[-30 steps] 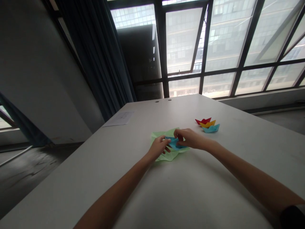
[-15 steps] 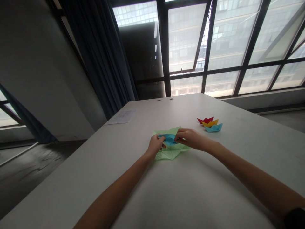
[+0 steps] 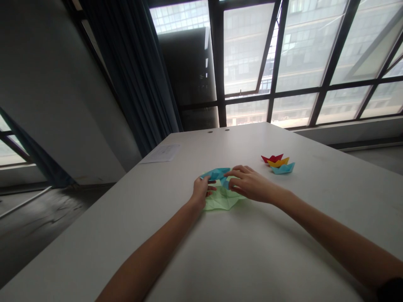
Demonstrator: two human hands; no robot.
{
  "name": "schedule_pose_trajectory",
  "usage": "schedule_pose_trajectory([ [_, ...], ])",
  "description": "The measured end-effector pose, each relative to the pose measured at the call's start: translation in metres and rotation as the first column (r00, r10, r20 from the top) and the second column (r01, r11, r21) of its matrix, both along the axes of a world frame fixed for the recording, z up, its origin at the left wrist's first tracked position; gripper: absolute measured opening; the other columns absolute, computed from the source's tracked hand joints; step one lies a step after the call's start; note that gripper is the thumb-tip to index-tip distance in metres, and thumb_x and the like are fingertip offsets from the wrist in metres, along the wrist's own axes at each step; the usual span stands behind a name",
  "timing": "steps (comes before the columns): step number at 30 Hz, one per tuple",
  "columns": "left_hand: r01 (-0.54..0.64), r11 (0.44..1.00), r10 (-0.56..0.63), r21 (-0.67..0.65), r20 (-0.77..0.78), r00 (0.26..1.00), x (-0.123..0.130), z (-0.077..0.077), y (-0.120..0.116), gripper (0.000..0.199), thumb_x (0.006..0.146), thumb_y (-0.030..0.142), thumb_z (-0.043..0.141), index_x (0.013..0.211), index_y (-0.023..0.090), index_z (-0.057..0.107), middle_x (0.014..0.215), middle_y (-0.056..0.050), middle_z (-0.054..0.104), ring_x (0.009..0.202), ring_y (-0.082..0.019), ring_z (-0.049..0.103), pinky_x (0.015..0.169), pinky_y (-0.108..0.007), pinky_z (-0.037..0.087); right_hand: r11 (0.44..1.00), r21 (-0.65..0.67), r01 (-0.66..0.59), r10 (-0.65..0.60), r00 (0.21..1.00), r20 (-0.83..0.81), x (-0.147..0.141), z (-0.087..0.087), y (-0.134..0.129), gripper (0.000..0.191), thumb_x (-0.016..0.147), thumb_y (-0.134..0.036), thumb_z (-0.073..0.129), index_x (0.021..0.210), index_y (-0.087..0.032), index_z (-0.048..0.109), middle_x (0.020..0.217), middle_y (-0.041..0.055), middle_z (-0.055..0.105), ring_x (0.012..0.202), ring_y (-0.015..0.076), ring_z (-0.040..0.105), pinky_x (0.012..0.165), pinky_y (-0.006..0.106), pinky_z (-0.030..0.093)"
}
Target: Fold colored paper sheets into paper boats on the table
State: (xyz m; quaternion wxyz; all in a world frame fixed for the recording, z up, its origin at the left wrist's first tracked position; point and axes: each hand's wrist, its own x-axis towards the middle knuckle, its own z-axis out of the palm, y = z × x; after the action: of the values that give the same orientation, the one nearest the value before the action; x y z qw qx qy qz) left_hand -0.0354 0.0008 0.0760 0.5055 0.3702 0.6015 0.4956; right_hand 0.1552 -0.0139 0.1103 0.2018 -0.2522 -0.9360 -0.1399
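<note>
A partly folded piece of blue paper (image 3: pixel 217 173) is held between my two hands, over a creased sheet of light green paper (image 3: pixel 220 197) that lies on the table. My left hand (image 3: pixel 200 191) pinches its left end between thumb and fingers. At its right side, the bent fingers of my right hand (image 3: pixel 247 182) grip a lower flap of the same blue paper. The green sheet shows fold lines and is partly covered by both hands and the blue paper.
Three small paper boats, red (image 3: pixel 272 158), yellow (image 3: pixel 278 162) and light blue (image 3: pixel 283 168), stand close together at the right. A printed white sheet (image 3: pixel 161 153) lies at the table's left edge. Windows and a dark curtain (image 3: pixel 135 75) are beyond the white table (image 3: pixel 252 251).
The blue paper has been raised and tilted, its upper edge shifting up and left, with a flap now showing below on the right. Both hands have moved slightly with it.
</note>
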Motion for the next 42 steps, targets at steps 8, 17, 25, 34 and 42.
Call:
schedule_pose_trajectory([
  [8, -0.052, 0.998, 0.050, 0.043, 0.041, 0.998, -0.001, -0.004, 0.004, 0.018, 0.076, 0.029, 0.048, 0.087, 0.015, 0.050, 0.073, -0.001, 0.060, 0.042, -0.006, 0.051, 0.039, -0.017, 0.031, 0.980, -0.149, 0.133, -0.137, 0.990, -0.019, 0.001, 0.010, -0.004, 0.028, 0.088, -0.042, 0.040, 0.093, -0.020, 0.057, 0.092, 0.0081, 0.065, 0.096, 0.0232, 0.053, 0.080, 0.037, 0.037],
  [17, 0.169, 0.855, 0.057, 0.491, -0.412, 0.909, 0.005, -0.003, -0.008, 0.016, 0.076, 0.035, 0.052, 0.080, 0.019, 0.053, 0.054, 0.005, 0.050, 0.047, -0.010, 0.053, 0.047, -0.020, 0.037, 0.893, -0.309, 0.327, -0.342, 0.940, 0.008, 0.000, 0.014, -0.007, 0.035, 0.091, -0.045, 0.029, 0.111, -0.023, 0.048, 0.067, 0.0008, 0.065, 0.059, 0.0169, 0.058, 0.056, 0.026, 0.031],
  [25, 0.326, 0.807, -0.003, 0.493, -0.549, 0.836, 0.009, 0.002, -0.018, 0.012, 0.076, 0.032, 0.053, 0.078, 0.020, 0.054, 0.055, 0.005, 0.051, 0.049, -0.009, 0.050, 0.049, -0.019, 0.035, 0.879, -0.366, 0.305, -0.350, 0.935, -0.060, -0.002, 0.013, -0.005, 0.025, 0.084, -0.040, 0.043, 0.091, -0.025, 0.062, 0.065, 0.0003, 0.064, 0.057, 0.0138, 0.054, 0.054, 0.024, 0.027],
  [34, 0.389, 0.862, -0.381, 0.325, -0.091, 0.920, 0.018, 0.005, -0.015, 0.040, 0.056, 0.037, 0.073, 0.084, 0.015, 0.054, 0.075, -0.001, 0.061, 0.057, -0.010, 0.056, 0.049, -0.021, 0.043, 0.814, -0.561, 0.151, -0.401, 0.845, -0.354, -0.002, 0.008, 0.002, 0.018, 0.085, -0.030, 0.039, 0.084, -0.019, 0.054, 0.053, -0.0030, 0.056, 0.050, 0.0104, 0.049, 0.051, 0.022, 0.031],
  [42, 0.409, 0.892, -0.412, 0.195, -0.024, 0.911, 0.016, -0.002, -0.014, 0.035, 0.060, 0.038, 0.069, 0.086, 0.016, 0.060, 0.069, -0.001, 0.062, 0.055, -0.010, 0.055, 0.049, -0.020, 0.041, 0.735, -0.677, 0.026, -0.467, 0.744, -0.478, 0.005, 0.013, 0.004, 0.020, 0.084, -0.036, 0.039, 0.076, -0.020, 0.048, 0.047, -0.0055, 0.052, 0.043, 0.0083, 0.046, 0.049, 0.020, 0.035],
])
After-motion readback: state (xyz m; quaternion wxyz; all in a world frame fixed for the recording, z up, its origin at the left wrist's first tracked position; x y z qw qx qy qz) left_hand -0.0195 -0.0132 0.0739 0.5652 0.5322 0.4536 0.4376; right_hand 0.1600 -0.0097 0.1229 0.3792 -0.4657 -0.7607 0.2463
